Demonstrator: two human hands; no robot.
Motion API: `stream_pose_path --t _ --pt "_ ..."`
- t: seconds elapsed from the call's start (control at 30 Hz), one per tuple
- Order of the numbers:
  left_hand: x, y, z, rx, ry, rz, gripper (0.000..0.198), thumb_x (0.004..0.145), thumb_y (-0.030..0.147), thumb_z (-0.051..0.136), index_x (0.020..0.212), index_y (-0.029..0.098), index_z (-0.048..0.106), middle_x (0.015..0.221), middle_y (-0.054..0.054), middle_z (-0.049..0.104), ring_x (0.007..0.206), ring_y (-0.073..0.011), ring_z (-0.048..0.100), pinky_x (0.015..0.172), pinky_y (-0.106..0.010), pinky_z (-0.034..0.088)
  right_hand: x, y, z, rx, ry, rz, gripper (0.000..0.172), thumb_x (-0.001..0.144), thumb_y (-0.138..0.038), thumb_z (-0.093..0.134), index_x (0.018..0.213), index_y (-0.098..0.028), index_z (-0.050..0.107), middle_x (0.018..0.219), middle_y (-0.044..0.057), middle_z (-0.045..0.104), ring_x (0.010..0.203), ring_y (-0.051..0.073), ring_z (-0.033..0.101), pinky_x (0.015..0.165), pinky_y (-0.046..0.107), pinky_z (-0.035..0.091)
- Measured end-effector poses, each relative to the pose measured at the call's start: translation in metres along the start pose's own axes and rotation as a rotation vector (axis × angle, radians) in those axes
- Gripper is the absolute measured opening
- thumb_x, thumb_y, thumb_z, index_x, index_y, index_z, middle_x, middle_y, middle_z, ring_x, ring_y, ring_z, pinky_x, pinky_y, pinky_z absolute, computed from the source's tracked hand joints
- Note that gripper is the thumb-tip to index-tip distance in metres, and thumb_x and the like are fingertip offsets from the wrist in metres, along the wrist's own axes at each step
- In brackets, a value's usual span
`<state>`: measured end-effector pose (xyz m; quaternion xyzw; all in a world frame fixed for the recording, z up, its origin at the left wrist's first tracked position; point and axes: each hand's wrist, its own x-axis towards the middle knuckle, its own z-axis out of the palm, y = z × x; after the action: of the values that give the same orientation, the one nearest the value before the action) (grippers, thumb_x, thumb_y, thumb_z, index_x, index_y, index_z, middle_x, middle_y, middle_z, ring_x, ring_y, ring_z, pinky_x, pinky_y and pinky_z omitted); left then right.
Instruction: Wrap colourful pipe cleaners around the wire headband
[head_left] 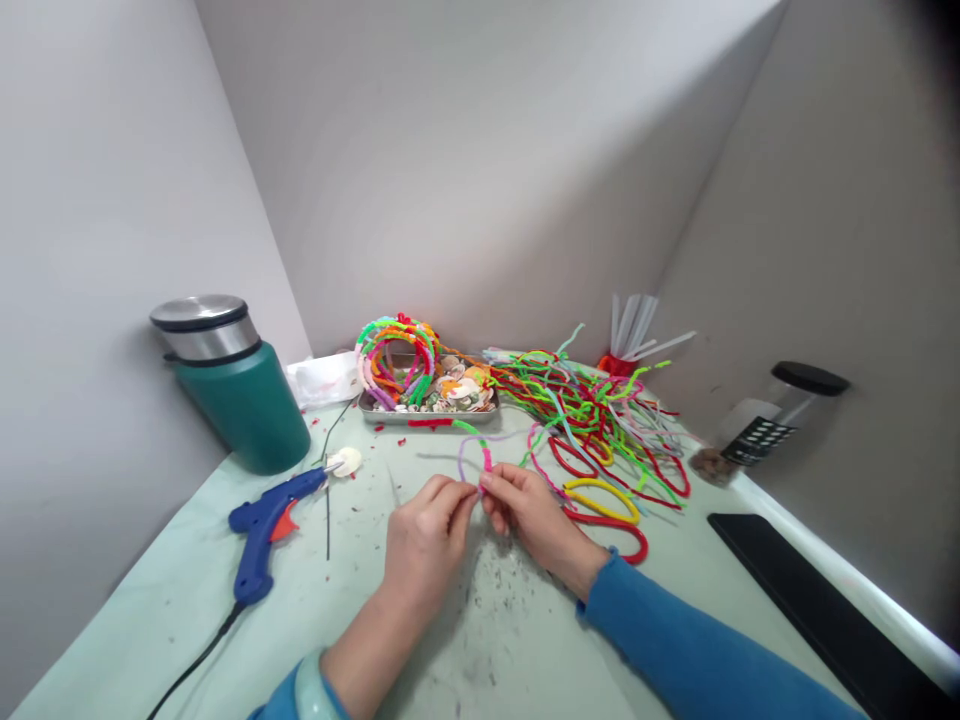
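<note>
My left hand [427,530] is closed in a pinch over the middle of the table, its fingertips on the thin purple pipe cleaner [460,460]. Right beside it, my right hand [529,515] pinches the lower end of a bright pink coiled pipe cleaner [487,458]. The pink piece joins a green length [469,430] and a red length [431,423], which curve away toward the tray. Both sets of fingertips nearly touch and hide where the strands meet. Close to my right wrist lie yellow [604,497] and red loops [637,540].
A blue glue gun [259,530] lies left, its nozzle by a round white piece [348,461]. Behind it stands a green flask [240,400]. A metal tray [457,418] holds coloured rings and small pieces. Tangled pipe cleaners [592,400] and a clear jar [784,410] are right.
</note>
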<state>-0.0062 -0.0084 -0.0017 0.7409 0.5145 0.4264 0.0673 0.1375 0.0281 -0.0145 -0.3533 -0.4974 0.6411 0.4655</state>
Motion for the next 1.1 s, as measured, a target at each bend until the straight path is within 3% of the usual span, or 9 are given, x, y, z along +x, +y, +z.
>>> stream_pose_path --t 0.27,0.4,0.7,0.8,0.93,1.1 --pt "0.001 0.001 0.000 -0.022 -0.123 0.007 0.023 0.083 0.018 0.047 0.098 0.019 0.065 0.092 -0.006 0.060 0.075 -0.0146 0.059 0.067 -0.024 0.044 0.001 0.001 -0.002 0.051 0.034 -0.013 0.026 0.076 -0.038 0.060 0.065 -0.015 0.053 0.053 -0.005 0.054 0.036 0.004 0.044 0.036 0.016 0.029" --pt "0.003 -0.003 0.001 -0.075 -0.158 -0.026 0.023 0.083 0.017 0.046 0.090 0.019 0.068 0.090 -0.006 0.063 0.077 -0.0148 0.060 0.069 -0.024 0.044 0.001 0.002 -0.002 0.031 0.038 -0.032 0.026 0.077 -0.037 0.059 0.065 -0.015 0.052 0.053 -0.005 0.054 0.035 0.004 0.043 0.036 0.016 0.028" --pt "0.009 -0.003 0.000 -0.242 -0.142 -0.261 0.019 0.080 0.024 0.052 0.080 0.018 0.069 0.077 -0.002 0.070 0.068 -0.0141 0.061 0.063 -0.022 0.044 0.002 0.000 -0.001 -0.065 0.014 -0.072 0.028 0.081 -0.041 0.051 0.068 -0.016 0.053 0.054 -0.004 0.051 0.036 0.005 0.041 0.037 0.018 0.027" --pt "0.011 -0.006 -0.001 -0.307 -0.129 -0.316 0.019 0.079 0.027 0.053 0.081 0.018 0.069 0.076 -0.001 0.071 0.068 -0.0147 0.061 0.063 -0.022 0.044 0.000 -0.004 -0.003 -0.249 0.029 -0.178 0.020 0.084 -0.035 0.048 0.082 -0.017 0.056 0.063 -0.003 0.053 0.045 0.007 0.045 0.042 0.019 0.032" --pt "0.012 -0.010 -0.001 -0.362 -0.122 -0.347 0.021 0.078 0.031 0.054 0.083 0.018 0.069 0.074 -0.002 0.070 0.066 -0.0151 0.060 0.061 -0.023 0.045 -0.008 -0.011 -0.004 -0.650 0.039 -0.444 0.014 0.083 -0.026 0.050 0.089 -0.018 0.060 0.085 0.004 0.056 0.074 0.014 0.053 0.062 0.024 0.040" --pt "0.012 -0.010 -0.002 -0.377 -0.101 -0.312 0.024 0.080 0.032 0.052 0.087 0.017 0.069 0.074 -0.002 0.068 0.064 -0.0145 0.059 0.058 -0.022 0.045 -0.011 -0.007 -0.005 -1.015 -0.007 -0.511 0.014 0.085 -0.025 0.048 0.083 -0.018 0.060 0.071 0.003 0.058 0.067 0.015 0.053 0.062 0.025 0.037"
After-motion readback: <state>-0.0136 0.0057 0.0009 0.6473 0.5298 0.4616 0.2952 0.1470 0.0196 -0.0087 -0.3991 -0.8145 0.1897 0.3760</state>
